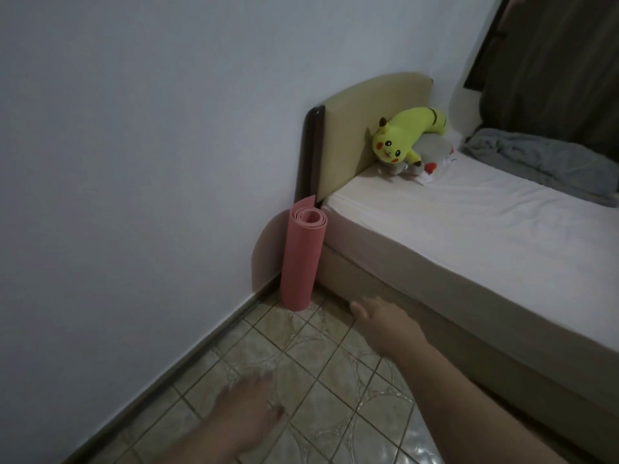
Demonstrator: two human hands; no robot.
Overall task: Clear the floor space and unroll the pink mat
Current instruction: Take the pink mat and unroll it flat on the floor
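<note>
grip, right hand [382, 318]: holding nothing; fingers spread and stretched forward, palm down, above the floor near the bed base. Short of the mat, no contact.
grip, left hand [249, 405]: also holding nothing; fingers loosely spread, lower in view, blurred. Well apart from the mat.
mat [301, 259]: pink, rolled up, standing on end in the corner where the wall [134, 162] meets the bed [469, 229]. Foot of the roll on the tiled floor [301, 363], top about level with the mattress edge, just in front of the dark edge of the headboard [368, 122].
long axis: near vertical, slight lean. Open spiral end faces up; loose outer flap shows at the top rim, on the far side toward the headboard.
contact with surroundings: seems to rest against the bed side; whether it touches the wall, cannot tell.
step: my read is the reach for the roll. Unrolling not started.
floor space: tiles in view between wall and bed look bare; nothing obvious to clear here. The rest of the room is out of view.
next move calls for: right hand closing round the roll's mid or upper part, lifting or tipping it out of the corner, then laying it flat with the long axis across the strip so it can roll out along the tiles.
watch: strip between wall and bed is narrow; the mat's width may not fit flat there, may need more open floor.
other: yellow plush toy [402, 139] and grey blanket [536, 162] on the bed, not in play.
</note>
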